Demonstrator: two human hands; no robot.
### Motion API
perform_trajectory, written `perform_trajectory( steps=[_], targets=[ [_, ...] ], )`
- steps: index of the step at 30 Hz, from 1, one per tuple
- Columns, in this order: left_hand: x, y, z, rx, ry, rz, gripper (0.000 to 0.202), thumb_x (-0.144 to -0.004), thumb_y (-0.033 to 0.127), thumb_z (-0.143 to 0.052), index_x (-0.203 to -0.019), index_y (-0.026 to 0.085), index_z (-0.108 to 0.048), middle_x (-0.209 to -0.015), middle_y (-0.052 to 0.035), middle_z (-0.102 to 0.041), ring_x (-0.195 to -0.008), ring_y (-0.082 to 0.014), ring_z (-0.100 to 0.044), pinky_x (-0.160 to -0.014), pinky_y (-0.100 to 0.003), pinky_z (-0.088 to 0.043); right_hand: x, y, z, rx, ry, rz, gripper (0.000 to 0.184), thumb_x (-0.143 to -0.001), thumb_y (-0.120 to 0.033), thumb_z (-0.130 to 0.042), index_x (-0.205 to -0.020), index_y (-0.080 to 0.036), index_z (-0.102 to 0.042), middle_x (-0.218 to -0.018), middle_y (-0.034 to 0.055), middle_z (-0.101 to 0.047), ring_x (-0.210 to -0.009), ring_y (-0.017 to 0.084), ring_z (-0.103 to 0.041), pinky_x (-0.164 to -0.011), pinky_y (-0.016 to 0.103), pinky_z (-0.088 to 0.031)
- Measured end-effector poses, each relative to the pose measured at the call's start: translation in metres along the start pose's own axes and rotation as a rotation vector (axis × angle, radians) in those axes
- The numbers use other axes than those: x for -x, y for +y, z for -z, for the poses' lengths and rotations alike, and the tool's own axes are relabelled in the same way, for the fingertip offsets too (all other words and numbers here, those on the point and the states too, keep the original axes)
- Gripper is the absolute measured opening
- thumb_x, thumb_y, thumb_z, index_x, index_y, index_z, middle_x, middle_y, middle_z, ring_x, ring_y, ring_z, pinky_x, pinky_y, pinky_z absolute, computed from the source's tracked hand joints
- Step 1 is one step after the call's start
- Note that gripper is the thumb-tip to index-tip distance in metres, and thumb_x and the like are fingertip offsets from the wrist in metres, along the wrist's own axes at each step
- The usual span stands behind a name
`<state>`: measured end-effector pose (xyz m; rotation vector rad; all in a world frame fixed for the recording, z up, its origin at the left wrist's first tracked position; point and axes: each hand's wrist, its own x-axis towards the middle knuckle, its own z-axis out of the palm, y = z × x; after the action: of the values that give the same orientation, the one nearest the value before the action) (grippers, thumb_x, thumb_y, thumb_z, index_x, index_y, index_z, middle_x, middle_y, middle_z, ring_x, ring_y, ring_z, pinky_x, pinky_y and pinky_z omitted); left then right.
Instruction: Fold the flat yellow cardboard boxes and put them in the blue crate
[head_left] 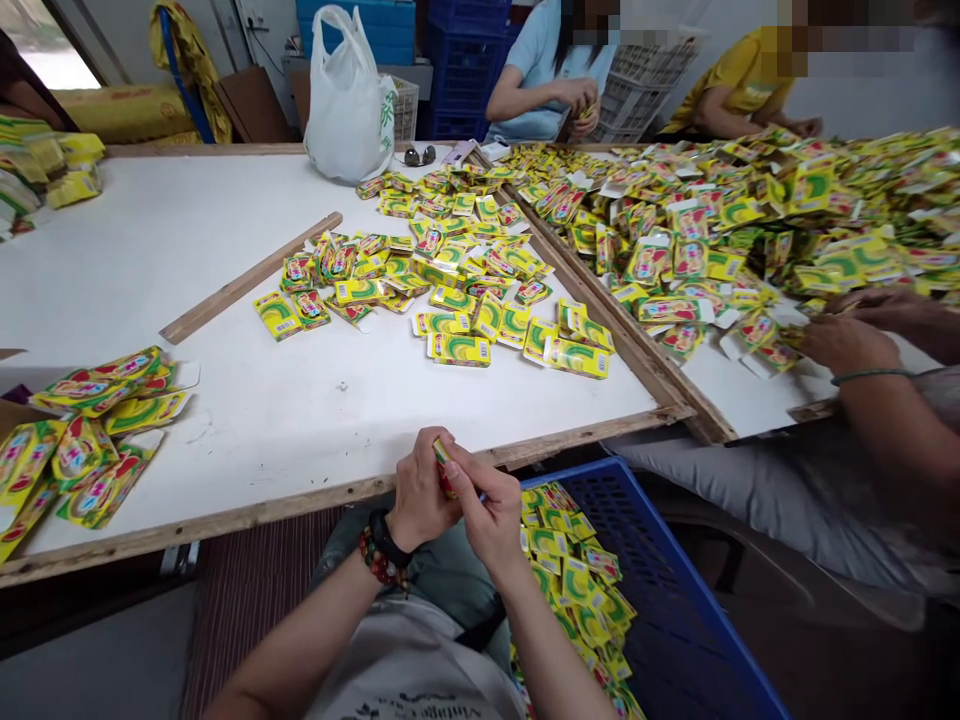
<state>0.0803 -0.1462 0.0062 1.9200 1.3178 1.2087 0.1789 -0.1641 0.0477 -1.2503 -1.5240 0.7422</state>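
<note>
Head view: left hand (pixel 418 492) and right hand (pixel 489 515) close fingers on a yellow-red packet (pixel 444 466), seemingly cardboard.

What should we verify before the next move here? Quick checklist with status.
1. Small yellow packet pinched between left hand and right hand: ok.
2. Print on that packet: cannot tell, the hands cover most of it.
3. Blue plastic crate beside the right hand, with loose yellow-green packets inside: ok.
4. Co-worker's hands at the adjoining board, apart from the person's own: ok.
5. Yellow-green packets on the white board lined up: not ok, they lie at mixed angles.
</note>
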Motion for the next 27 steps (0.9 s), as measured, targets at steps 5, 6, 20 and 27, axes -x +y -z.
perform_trajectory(
  steps=[5,6,20,27],
  targets=[
    [0.001,-0.001,0.001,0.03,0.027,-0.026,0.037,-0.077,0.028,-0.052,-0.111,0.02,-0.038,-0.097,-0.0063,-0.056,-0.076,-0.0178,-0.059,-0.065,-0.029,-0.049,-0.002,0.0,0.011,0.112,-0.114,0.132,0.036,-0.087,-0.017,-0.055,-0.122,-0.021,-0.064,-0.116,0.0074,-0.067,-0.106,0.018,-0.066,-0.093,0.03,-0.054],
    [0.001,-0.001,0.001,0.023,0.021,-0.035,0.039,-0.077,0.027,-0.052,-0.112,0.02,-0.038,-0.096,-0.006,-0.056,-0.076,-0.018,-0.059,-0.064,-0.029,-0.048,-0.003,0.0,0.013,0.121,-0.105,0.108,0.035,-0.087,-0.017,-0.055,-0.121,-0.021,-0.064,-0.114,0.0071,-0.068,-0.102,0.018,-0.067,-0.091,0.03,-0.055],
    [0.001,-0.006,0.008,0.172,-0.175,-0.073,0.076,-0.068,0.049,-0.073,-0.129,0.02,-0.037,-0.123,-0.0125,-0.049,-0.103,-0.0235,-0.053,-0.081,-0.035,-0.052,0.009,-0.001,0.078,0.577,-0.345,-0.161,0.041,-0.095,-0.038,-0.041,-0.127,-0.022,-0.06,-0.092,0.0077,-0.073,-0.077,0.02,-0.071,-0.066,0.028,-0.055],
    [0.0,-0.001,0.008,0.243,-0.161,0.04,0.029,-0.09,0.031,-0.049,-0.117,0.021,-0.046,-0.113,-0.0088,-0.054,-0.094,-0.0183,-0.056,-0.079,-0.033,-0.051,-0.139,0.091,0.17,1.092,-0.002,-0.364,0.073,-0.091,-0.058,-0.039,-0.149,-0.014,-0.029,-0.151,0.0179,-0.031,-0.122,0.028,-0.052,-0.104,0.039,-0.037]
  ],
)
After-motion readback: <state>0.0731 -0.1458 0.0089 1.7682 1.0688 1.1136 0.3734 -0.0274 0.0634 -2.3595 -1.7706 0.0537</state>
